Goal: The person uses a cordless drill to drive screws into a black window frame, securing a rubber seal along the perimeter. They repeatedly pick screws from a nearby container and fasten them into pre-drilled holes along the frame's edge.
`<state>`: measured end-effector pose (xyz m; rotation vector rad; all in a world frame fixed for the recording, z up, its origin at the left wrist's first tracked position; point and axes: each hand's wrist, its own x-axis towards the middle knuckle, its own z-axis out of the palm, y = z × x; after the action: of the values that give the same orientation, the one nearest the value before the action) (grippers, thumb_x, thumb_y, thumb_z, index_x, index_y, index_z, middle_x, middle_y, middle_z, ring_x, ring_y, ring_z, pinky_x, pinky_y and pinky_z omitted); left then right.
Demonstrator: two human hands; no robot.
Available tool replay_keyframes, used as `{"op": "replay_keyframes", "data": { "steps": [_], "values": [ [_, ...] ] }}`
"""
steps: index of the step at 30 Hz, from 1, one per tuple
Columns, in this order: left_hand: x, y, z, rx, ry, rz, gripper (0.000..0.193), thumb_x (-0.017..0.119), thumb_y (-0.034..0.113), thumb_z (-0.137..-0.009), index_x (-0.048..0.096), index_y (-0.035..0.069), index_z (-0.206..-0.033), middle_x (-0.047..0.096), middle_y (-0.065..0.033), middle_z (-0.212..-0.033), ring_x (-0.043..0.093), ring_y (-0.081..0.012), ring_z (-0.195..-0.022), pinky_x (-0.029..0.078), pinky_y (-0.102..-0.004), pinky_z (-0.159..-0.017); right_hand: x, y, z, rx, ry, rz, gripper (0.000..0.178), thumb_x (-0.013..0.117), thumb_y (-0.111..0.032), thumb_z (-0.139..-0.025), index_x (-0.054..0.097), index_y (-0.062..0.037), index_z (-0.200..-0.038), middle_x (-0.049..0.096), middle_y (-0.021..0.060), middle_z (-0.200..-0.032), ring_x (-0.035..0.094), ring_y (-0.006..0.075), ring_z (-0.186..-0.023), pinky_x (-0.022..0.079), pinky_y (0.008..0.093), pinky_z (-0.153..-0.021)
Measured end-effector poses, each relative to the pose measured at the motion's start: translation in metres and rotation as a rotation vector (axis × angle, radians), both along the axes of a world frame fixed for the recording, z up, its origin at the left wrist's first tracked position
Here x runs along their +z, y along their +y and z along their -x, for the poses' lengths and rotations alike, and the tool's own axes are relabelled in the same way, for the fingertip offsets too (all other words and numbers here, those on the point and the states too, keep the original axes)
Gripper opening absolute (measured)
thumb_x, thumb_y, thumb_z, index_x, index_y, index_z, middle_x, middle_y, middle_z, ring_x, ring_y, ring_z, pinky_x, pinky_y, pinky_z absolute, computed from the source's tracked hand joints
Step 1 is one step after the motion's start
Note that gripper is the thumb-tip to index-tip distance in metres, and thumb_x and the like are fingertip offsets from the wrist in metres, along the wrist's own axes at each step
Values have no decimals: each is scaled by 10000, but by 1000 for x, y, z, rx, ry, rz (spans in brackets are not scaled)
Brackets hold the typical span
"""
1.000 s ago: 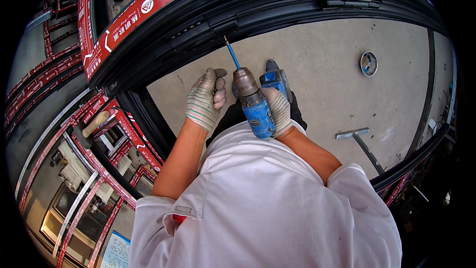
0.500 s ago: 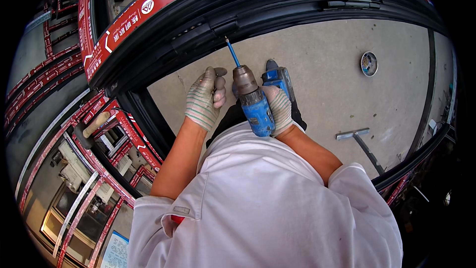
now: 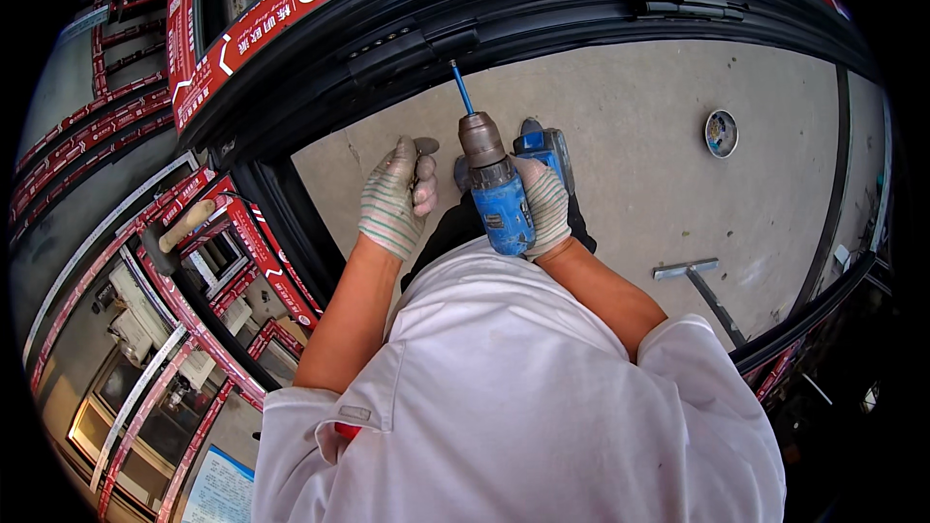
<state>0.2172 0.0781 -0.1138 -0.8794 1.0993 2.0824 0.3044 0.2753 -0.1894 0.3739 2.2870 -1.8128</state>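
Observation:
My right hand [image 3: 545,203], in a striped work glove, is closed around the grip of a blue cordless drill [image 3: 504,213]. Its long blue bit [image 3: 462,89] points away from me, the tip close to a black hinge [image 3: 453,45] on the black frame [image 3: 601,27]; whether it touches I cannot tell. To the left of the drill is my gloved left hand [image 3: 392,199], raised with curled fingers pinched together. Anything between those fingers is too small or hidden to make out. A second black hinge [image 3: 690,2] sits further right along the frame.
A round bowl of small parts [image 3: 721,134] stands on the concrete floor [image 3: 639,126] at right, with a T-shaped metal bar [image 3: 712,300] nearer me. On the left, a wooden-handled hammer [image 3: 179,232] lies on red-taped frames [image 3: 266,261]. A printed sheet [image 3: 221,489] is at lower left.
The drill has shifted slightly forward, its bit tip a little to the right. The whole view has turned slightly. Both hands keep the same grip.

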Motion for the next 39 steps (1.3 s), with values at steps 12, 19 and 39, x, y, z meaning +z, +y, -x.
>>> {"op": "replay_keyframes", "data": {
  "steps": [12,19,39],
  "values": [
    [1,-15,-21,20,4,-27,358,495,361,-1057,591,19,-1107,524,-3,-717,396,-79,-462,312,-220,-390,37,4,15,129,283,-512,409,752,-238,-729,606,-63,-1069,633,158,-886,627,367,-847,491,450,-756],
    [6,-18,-28,20,11,-18,359,504,363,-1054,604,20,-1097,532,-1,-716,393,-78,-450,312,-218,-385,44,10,12,137,421,-615,530,746,-239,-718,568,-59,-1185,613,166,-936,612,368,-864,479,465,-779],
    [-2,-20,-41,-39,5,-96,383,493,352,-1058,582,-15,-1123,538,-20,-702,406,-86,-445,315,-225,-370,95,31,20,326,392,-1146,414,666,-104,-751,578,-94,-1156,616,100,-842,624,295,-787,480,431,-721]
  ]
}}
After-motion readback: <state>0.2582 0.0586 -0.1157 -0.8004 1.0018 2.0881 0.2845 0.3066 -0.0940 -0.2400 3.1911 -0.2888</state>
